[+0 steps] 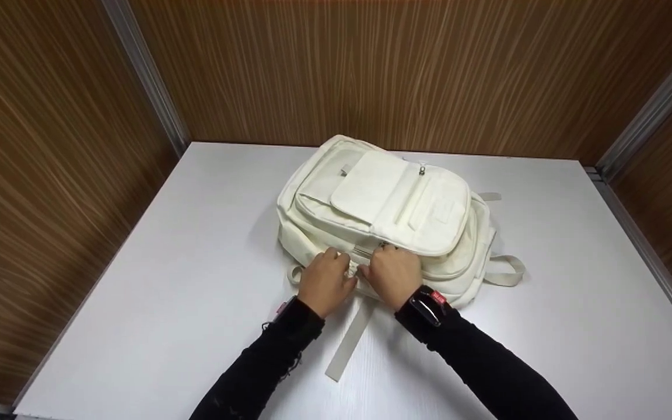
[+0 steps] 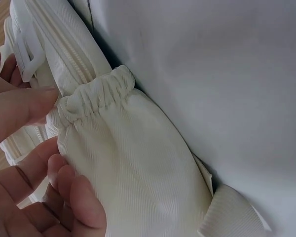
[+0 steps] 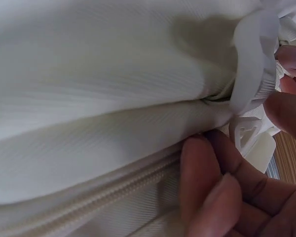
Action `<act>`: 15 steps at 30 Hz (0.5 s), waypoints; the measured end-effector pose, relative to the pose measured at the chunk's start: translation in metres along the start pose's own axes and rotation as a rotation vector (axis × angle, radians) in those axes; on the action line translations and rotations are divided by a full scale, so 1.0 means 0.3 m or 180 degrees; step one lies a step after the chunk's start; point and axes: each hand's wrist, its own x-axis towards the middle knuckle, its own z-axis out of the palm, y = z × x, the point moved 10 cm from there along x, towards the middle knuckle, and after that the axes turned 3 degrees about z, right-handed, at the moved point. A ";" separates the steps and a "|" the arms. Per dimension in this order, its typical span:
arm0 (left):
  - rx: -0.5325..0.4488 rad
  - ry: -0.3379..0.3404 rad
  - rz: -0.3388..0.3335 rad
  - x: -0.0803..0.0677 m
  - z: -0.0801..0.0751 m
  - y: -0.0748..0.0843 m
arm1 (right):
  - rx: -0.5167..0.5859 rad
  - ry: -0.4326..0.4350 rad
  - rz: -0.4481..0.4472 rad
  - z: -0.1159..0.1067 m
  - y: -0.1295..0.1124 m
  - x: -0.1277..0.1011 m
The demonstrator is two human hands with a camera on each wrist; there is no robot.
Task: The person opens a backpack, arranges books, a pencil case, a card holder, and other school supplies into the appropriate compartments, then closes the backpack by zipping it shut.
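Cream fabric backpack (image 1: 382, 216) is laid flat at the middle of the white table (image 1: 184, 274), long axis running left to right, directly ahead of both hands. Its near edge is pinched by the left hand (image 1: 325, 281) and the right hand (image 1: 394, 275) alike, side by side at the zipper (image 3: 89, 197)

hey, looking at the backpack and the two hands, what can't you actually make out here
- Head view: the zipper pull, if any, is hidden under the right hand and left hand.
- Right wrist view: the grip is unclear; fingers are blurred and cut off by the edge.
- Head view: the backpack hides its own straps and underside.
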 end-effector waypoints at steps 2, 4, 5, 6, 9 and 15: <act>0.0019 0.0016 0.0002 0.001 0.000 0.000 | -0.0020 0.0009 -0.0019 0.000 0.001 0.002; 0.0026 0.0021 -0.0005 0.002 0.001 -0.001 | -0.0031 0.0040 -0.0049 0.000 0.001 0.003; 0.0032 0.0013 -0.0014 0.002 0.002 -0.002 | -0.0033 0.0064 -0.0066 -0.001 0.001 0.002; 0.0037 0.0006 -0.0023 0.002 0.003 -0.002 | -0.0025 0.0094 -0.0079 -0.002 0.002 0.002; 0.0038 -0.0013 -0.0032 0.002 0.004 -0.002 | 0.0002 0.0209 -0.0129 -0.009 0.001 -0.001; -0.0036 0.0184 0.0064 0.014 -0.028 0.013 | 0.0102 0.0382 -0.0185 -0.025 0.007 -0.019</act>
